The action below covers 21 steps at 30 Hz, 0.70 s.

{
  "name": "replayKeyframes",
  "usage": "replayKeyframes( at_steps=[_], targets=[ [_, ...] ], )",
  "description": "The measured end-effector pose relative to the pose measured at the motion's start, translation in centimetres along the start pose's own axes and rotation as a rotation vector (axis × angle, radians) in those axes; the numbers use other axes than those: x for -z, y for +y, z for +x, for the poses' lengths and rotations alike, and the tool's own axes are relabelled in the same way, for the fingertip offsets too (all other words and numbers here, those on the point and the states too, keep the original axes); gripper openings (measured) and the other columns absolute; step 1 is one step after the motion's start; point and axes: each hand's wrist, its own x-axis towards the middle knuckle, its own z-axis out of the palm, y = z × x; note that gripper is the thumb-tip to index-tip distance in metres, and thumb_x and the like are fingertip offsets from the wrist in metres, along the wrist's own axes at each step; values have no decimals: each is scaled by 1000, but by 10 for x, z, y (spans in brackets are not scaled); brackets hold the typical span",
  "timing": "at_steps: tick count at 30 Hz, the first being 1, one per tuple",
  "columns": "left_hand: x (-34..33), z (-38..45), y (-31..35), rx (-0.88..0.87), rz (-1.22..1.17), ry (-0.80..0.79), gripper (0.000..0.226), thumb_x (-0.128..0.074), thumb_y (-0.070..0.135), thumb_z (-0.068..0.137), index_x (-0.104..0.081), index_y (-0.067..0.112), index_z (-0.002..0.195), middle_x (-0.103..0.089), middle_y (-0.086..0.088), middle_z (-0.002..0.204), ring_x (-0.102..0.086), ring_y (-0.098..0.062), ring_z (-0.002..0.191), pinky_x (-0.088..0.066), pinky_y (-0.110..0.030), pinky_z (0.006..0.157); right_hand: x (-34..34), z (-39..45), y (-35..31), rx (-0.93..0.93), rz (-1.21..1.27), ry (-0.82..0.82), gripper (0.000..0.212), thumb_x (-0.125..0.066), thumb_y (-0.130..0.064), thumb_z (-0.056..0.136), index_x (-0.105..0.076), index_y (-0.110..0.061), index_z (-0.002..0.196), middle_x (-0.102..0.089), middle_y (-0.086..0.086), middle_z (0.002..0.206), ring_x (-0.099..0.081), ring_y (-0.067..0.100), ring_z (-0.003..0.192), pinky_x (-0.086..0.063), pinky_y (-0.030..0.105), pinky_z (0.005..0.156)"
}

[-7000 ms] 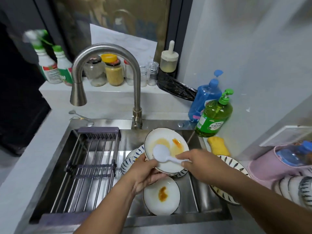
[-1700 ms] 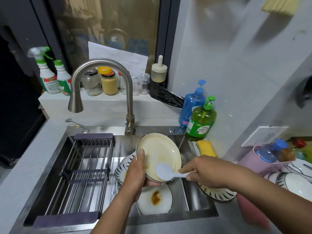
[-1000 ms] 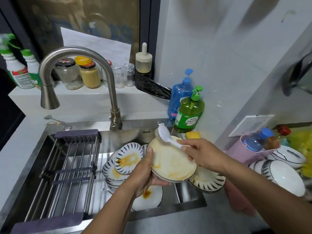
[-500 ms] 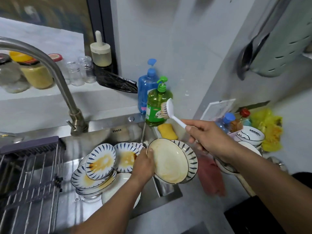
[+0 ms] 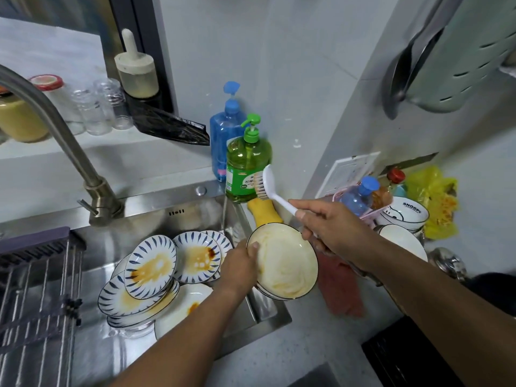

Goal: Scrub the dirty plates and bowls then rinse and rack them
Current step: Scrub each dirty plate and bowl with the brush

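I'm mid-scrub on one dish. My left hand (image 5: 237, 263) grips the smeared plate (image 5: 283, 261) at its left rim, thumb hooked over the edge onto the inner face, the other fingers hidden behind it. The plate tilts up toward me, hanging above the right edge of the sink (image 5: 268, 317), with a streaky yellowish film across its face and a browner smear at the bottom.

My right hand (image 5: 332, 230) is curled round the white handle of the dish brush (image 5: 265, 185). The brush head stands up and away from my fingers, bristles facing left, clear of the plate and just in front of the green soap bottle (image 5: 247, 163). So the brush is lifted off, not scrubbing right now.

Left of my gripping thumb, down in the sink, lies the pile of striped plates (image 5: 156, 272) with orange-brown sauce stains, overlapping and leaning on one another, plus a plain white plate (image 5: 178, 308) underneath. None of those look washed. The drying rack (image 5: 36, 289) sits far to the left and holds nothing that I can see.

My read: scrubbing is about done on this plate, or I'm going for more soap; I can't tell which. If soap, the brush head goes under the pump, but both hands are full. Otherwise the plate must travel left under the faucet (image 5: 53, 127), which isn't running, so one hand must free up for the lever.
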Motion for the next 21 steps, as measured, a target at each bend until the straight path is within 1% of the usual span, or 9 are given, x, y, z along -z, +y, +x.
replayKeyframes(
  at_steps=[3, 6, 8, 11, 14, 17, 18, 19, 21],
  targets=[
    [0, 4, 2, 17, 56, -3, 46, -38, 47, 107, -60, 16, 131, -70, -14, 117, -63, -36, 110, -51, -44, 93, -1, 0, 2, -12, -13, 6, 28, -54, -24, 103, -64, -38, 126, -61, 8, 73, -44, 14, 46, -33, 20, 41],
    [1, 6, 5, -1, 194, -43, 46, -34, 42, 109, -57, 12, 135, -65, -16, 126, -59, -37, 118, -49, -45, 98, -2, 1, 6, -27, -24, 4, 29, -55, -25, 103, -65, -35, 129, -62, 5, 70, -45, 14, 46, -34, 20, 41],
    [1, 4, 4, 32, 266, -52, 44, -29, 42, 109, -54, 17, 136, -63, -13, 129, -58, -34, 121, -49, -46, 98, -2, 1, 7, -34, -36, 4, 30, -55, -25, 103, -65, -34, 130, -62, 3, 68, -45, 14, 45, -35, 19, 41],
    [3, 0, 6, 80, 368, -51, 40, -26, 41, 109, -50, 26, 137, -59, -9, 129, -56, -30, 122, -50, -47, 96, -3, 0, 7, -26, -41, -6, 28, -54, -24, 103, -64, -39, 124, -62, 4, 70, -46, 14, 46, -35, 21, 41],
    [-1, 2, 5, 115, 337, -61, 47, -20, 50, 108, -46, 28, 141, -56, -13, 131, -56, -34, 122, -49, -47, 95, -7, 2, 10, -21, -21, -12, 28, -55, -23, 103, -65, -45, 116, -61, 6, 71, -46, 16, 47, -34, 24, 43],
    [-5, 1, 0, 168, 143, -15, 67, -14, 73, 98, -47, 33, 141, -59, -10, 128, -59, -34, 118, -46, -47, 94, -15, 9, 14, -37, -6, -22, 29, -55, -23, 103, -65, -41, 124, -62, 5, 70, -46, 16, 47, -34, 24, 45],
    [-5, 2, -7, 191, 22, 28, 71, -15, 78, 94, -52, 31, 134, -62, -5, 122, -60, -31, 114, -46, -46, 94, -18, 12, 14, -41, 0, -31, 29, -55, -23, 103, -65, -41, 124, -61, 4, 69, -46, 17, 47, -33, 24, 44],
    [-1, 2, -11, 237, -139, 77, 71, -19, 78, 94, -58, 26, 121, -65, -2, 111, -62, -29, 106, -47, -45, 93, -24, 15, 13, -40, 5, -46, 29, -55, -23, 103, -65, -42, 124, -61, 3, 69, -46, 17, 48, -33, 24, 44],
    [10, 9, -23, 379, -474, 181, 60, -31, 68, 99, -58, 15, 94, -61, -4, 86, -62, -32, 84, -52, -45, 84, -33, 21, 11, -33, 21, -71, 29, -56, -23, 103, -66, -44, 121, -61, 5, 71, -46, 17, 48, -32, 23, 43]
  ],
)
